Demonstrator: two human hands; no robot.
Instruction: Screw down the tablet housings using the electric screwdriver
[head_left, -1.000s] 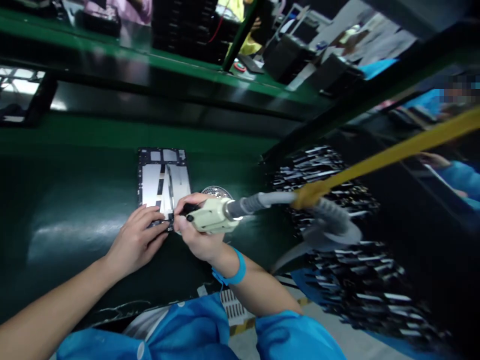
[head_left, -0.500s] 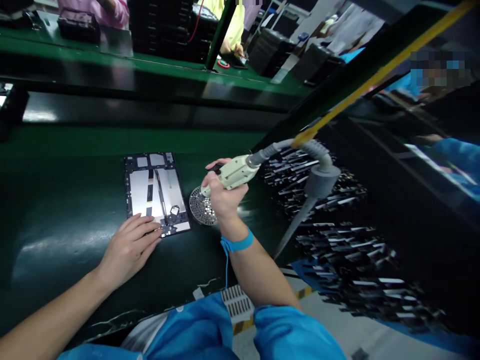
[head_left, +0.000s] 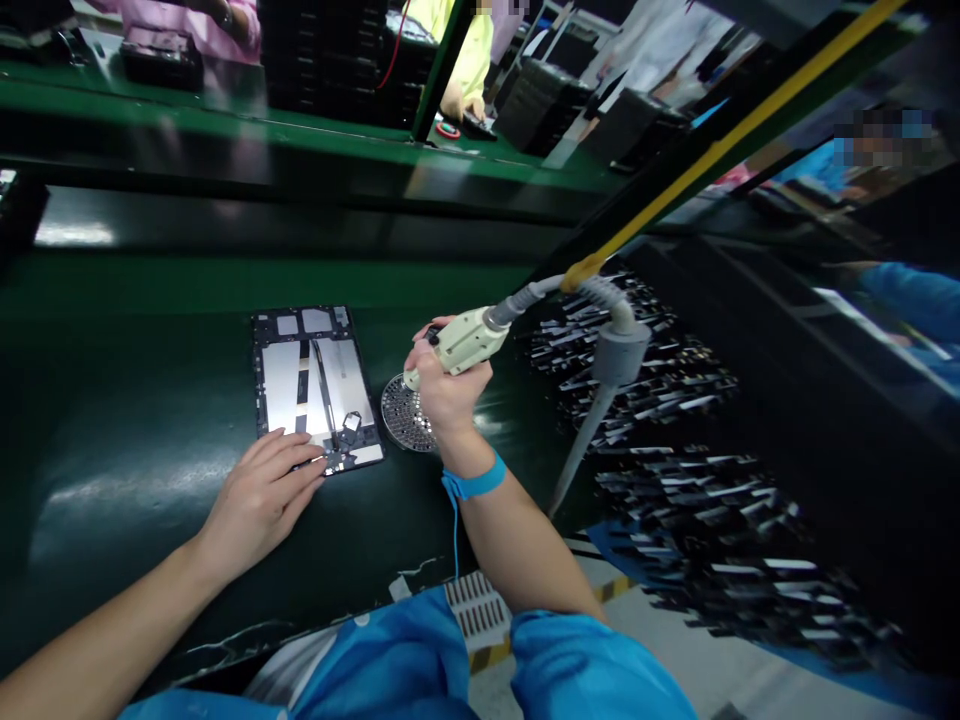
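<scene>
While the left hand (head_left: 259, 495) lies on the near edge of the opened tablet (head_left: 281, 375), fingers together, pinching or not I can't tell, the right hand (head_left: 450, 400) grips a driver (head_left: 471, 340) at the round dish (head_left: 397, 438) just beside it on the bench (head_left: 135, 400): loading, I'd guess, so the next move calls for a steady lift.

Person's right hand (head_left: 448, 395) and pale handheld tool (head_left: 472, 340): shifted from open-backed device (head_left: 313, 390) to round metal dish (head_left: 405, 418) | device's lower right corner: uncovered | dish: more exposed | yellow strap (head_left: 697, 167): steeper
</scene>
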